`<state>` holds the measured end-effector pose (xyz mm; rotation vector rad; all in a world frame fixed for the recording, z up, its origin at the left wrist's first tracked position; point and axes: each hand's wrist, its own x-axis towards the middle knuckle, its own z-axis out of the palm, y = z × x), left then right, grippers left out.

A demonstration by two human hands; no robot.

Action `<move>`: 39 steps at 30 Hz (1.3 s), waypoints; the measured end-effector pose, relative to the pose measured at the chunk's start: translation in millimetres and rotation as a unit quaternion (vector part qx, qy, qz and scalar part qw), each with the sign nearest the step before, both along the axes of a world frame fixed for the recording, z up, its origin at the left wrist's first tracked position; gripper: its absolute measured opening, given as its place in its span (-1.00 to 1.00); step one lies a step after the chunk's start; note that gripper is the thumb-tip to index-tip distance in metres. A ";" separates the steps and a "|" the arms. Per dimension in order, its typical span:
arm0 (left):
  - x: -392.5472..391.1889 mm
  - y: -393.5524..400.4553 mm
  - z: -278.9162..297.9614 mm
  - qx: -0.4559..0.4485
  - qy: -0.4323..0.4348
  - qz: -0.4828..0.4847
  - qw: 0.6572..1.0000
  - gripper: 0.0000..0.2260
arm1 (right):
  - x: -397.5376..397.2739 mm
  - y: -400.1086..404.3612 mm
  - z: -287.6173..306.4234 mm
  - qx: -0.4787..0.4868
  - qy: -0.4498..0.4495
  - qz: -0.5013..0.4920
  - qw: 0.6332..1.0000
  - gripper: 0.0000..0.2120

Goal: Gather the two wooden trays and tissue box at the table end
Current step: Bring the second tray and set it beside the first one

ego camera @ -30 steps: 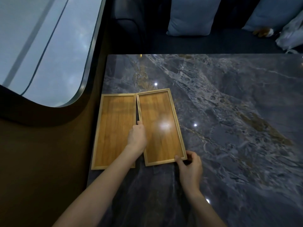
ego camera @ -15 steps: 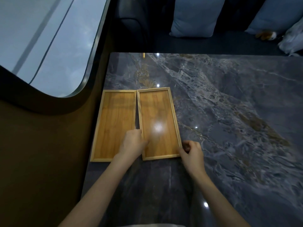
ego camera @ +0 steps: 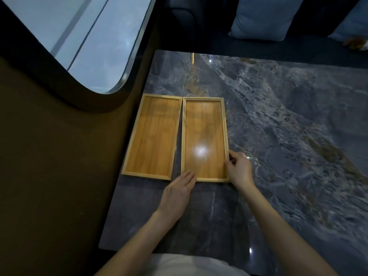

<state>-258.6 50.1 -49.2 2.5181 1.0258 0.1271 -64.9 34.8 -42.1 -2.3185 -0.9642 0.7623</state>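
Note:
Two empty wooden trays lie side by side at the left end of the dark marble table [ego camera: 288, 136]. The left tray [ego camera: 153, 136] sits by the table's left edge. The right tray [ego camera: 204, 136] lies beside it, with a narrow gap widening toward me. My left hand [ego camera: 177, 194] lies flat with fingers extended, its fingertips touching the right tray's near rim. My right hand [ego camera: 239, 168] pinches that tray's right rim near the front corner. No tissue box is in view.
A brown wall with a curved window [ego camera: 79, 36] runs along the table's left edge. Beyond the far edge is a dark seat with blue cushions [ego camera: 264, 16]. A small orange and white object [ego camera: 356, 43] lies at the far right.
My left hand has slid back from between the trays to the right tray's near rim. My right hand moved from the front corner up its right rim. The tray's near end shifted right.

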 end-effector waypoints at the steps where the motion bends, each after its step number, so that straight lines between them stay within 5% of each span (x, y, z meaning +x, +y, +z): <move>1: -0.1 0.6 1.2 0.007 0.004 -0.005 1.000 -0.56 | -1.3 -1.0 0.8 0.000 -0.001 0.002 1.000 -0.69; 33: -28.3 22.7 3.4 0.062 0.035 0.001 0.997 -0.69 | -26.7 -4.4 9.0 0.014 0.002 -0.004 1.000 -0.74; 39: -47.4 33.9 2.5 0.075 0.081 0.002 0.994 -0.51 | -26.0 -4.3 9.1 0.009 0.000 0.007 1.000 -0.75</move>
